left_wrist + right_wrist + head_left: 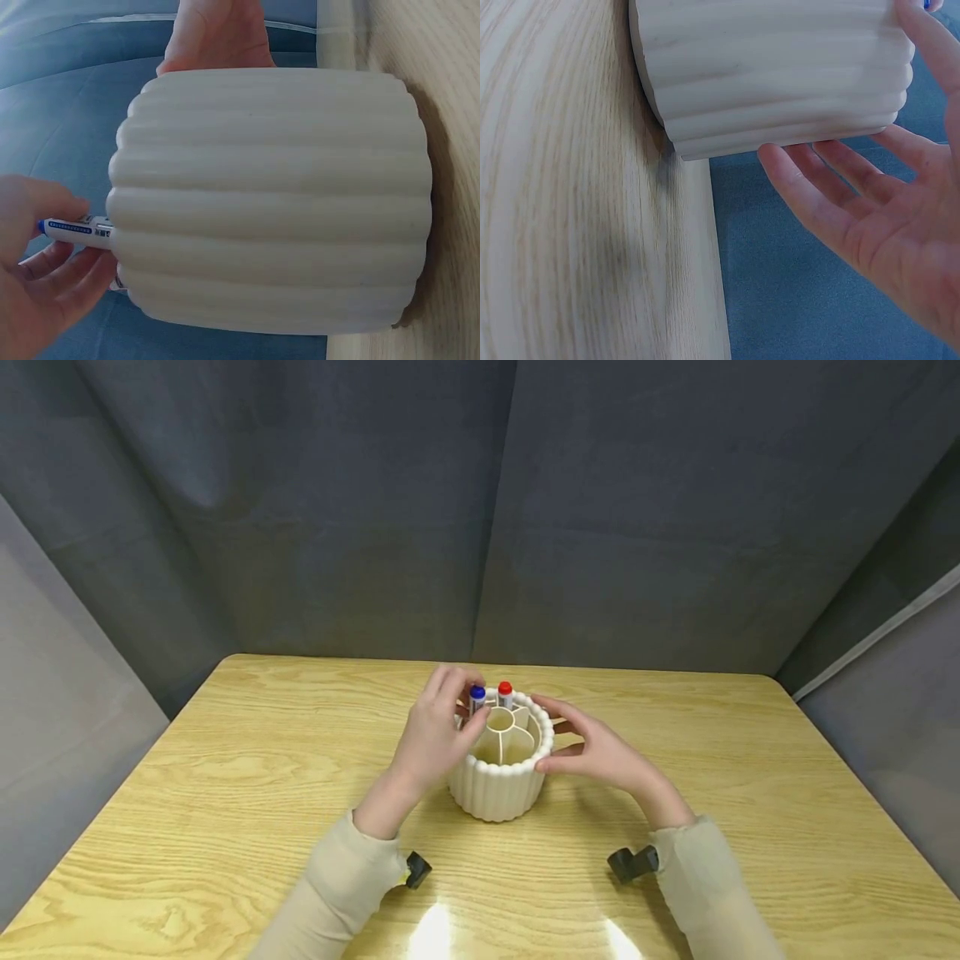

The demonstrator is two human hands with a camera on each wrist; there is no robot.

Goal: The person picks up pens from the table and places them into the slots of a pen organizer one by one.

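A white ribbed round holder (pixel 498 787) with inner compartments stands in the middle of the wooden table (pixel 225 777). Two markers stand in its far side, one with a blue cap (pixel 477 695) and one with a red cap (pixel 505 692). My left hand (pixel 450 720) pinches the blue-capped marker at the holder's left rim. In the left wrist view, fingers (pixel 56 262) grip the marker (pixel 75 228) beside the holder (pixel 270 202). My right hand (pixel 588 745) sits at the holder's right side with its thumb on the rim. Its fingers (pixel 840 187) are straight beside the holder (pixel 772 67).
A dark grey curtain (pixel 480 510) closes off the back and both sides of the table. Black wrist camera mounts (pixel 417 868) (pixel 632 862) sit at my sleeves. Bare wood lies to the left, to the right and in front of the holder.
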